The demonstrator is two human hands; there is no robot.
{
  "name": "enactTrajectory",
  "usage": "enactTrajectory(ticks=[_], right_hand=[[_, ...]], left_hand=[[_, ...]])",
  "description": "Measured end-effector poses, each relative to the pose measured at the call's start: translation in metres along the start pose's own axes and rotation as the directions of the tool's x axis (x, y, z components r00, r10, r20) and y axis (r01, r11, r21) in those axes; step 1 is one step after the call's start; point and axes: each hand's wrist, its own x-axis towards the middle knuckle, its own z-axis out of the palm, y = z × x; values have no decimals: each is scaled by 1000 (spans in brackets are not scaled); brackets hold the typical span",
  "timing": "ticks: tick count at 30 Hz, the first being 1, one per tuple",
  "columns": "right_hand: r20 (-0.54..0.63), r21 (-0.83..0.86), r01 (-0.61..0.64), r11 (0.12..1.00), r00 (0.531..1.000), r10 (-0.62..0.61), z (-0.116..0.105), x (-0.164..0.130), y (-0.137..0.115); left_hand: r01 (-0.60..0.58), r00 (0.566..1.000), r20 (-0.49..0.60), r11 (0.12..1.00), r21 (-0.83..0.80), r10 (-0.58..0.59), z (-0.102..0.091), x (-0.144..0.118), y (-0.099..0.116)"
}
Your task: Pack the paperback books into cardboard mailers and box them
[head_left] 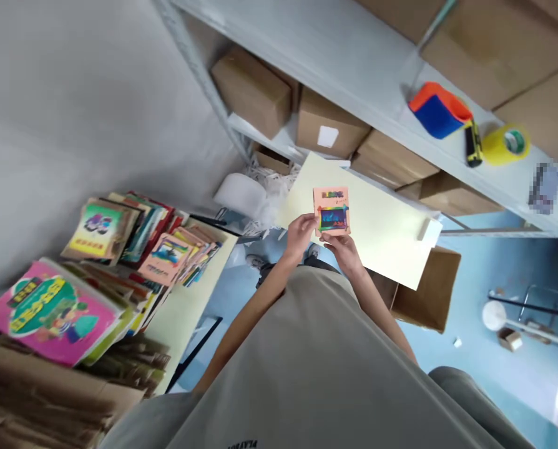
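A small pink booklet point(332, 211) with a colourful picture on its cover is held up in front of me by both hands. My left hand point(300, 232) grips its left edge. My right hand point(342, 248) holds it from below at the bottom edge. Behind the booklet lies a pale yellow table top point(382, 231). Stacks of similar colourful booklets point(166, 249) lie on a second pale table at my left, with a big pink book point(49, 312) nearest me.
Grey metal shelving point(354, 56) holds brown cardboard boxes point(253, 90), an orange and blue object point(440, 111), a marker and a yellow tape roll point(506, 144). An open cardboard box point(429, 293) stands on the blue floor under the table. Flattened cardboard point(35, 393) lies bottom left.
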Motion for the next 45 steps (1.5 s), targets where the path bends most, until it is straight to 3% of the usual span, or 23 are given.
enactTrajectory(ticks=[6, 11, 18, 21, 23, 24, 28, 31, 33, 34, 36, 38, 40, 42, 45], right_hand=[[-117, -12, 136, 991, 984, -136, -113, 7, -22], [-62, -59, 177, 982, 982, -180, -162, 15, -26], [-107, -150, 308, 940, 940, -325, -171, 32, -12], [-212, -381, 401, 833, 839, -501, -171, 31, -13], [-203, -543, 435, 718, 761, -615, -169, 28, -18], [-170, -576, 449, 683, 752, -637, -166, 26, -22], [-71, -426, 477, 769, 829, -554, -147, 19, -40], [-75, -323, 477, 817, 848, -525, -137, 20, -49], [-83, -297, 491, 819, 841, -534, -138, 24, -52], [-84, -287, 497, 819, 839, -538, -140, 26, -54], [-75, -265, 498, 826, 843, -532, -148, 30, -58], [-55, -245, 475, 846, 864, -501, -157, 33, -62], [-33, -229, 443, 867, 886, -462, -163, 33, -64], [-21, -212, 420, 882, 901, -434, -167, 34, -64], [-15, -183, 396, 900, 914, -405, -170, 36, -62]], left_hand=[[-67, 994, 91, 996, 57, 62, 83, 3, -23], [-74, 991, 120, 988, 132, 59, 112, -5, -29], [-112, 984, 158, 976, 186, 83, 119, 0, -27], [-146, 978, 177, 968, 202, 111, 123, 0, -28], [-184, 972, 186, 960, 213, 146, 126, -5, -30], [-209, 967, 190, 953, 221, 168, 129, -9, -31], [-395, 913, 235, 861, 320, 332, 139, -31, -30], [-610, 792, 337, 682, 403, 509, 143, -42, -26], [-675, 737, 368, 593, 439, 567, 141, -42, -23], [-668, 742, 342, 588, 456, 577, 139, -40, -21], [-587, 801, 219, 657, 474, 558, 132, -34, -20], [-448, 889, 114, 790, 418, 443, 126, -26, -19], [-285, 958, 110, 904, 320, 264, 123, -20, -20], [-152, 983, 136, 959, 241, 121, 123, -19, -22], [-106, 989, 118, 975, 194, 84, 128, -21, -23]])
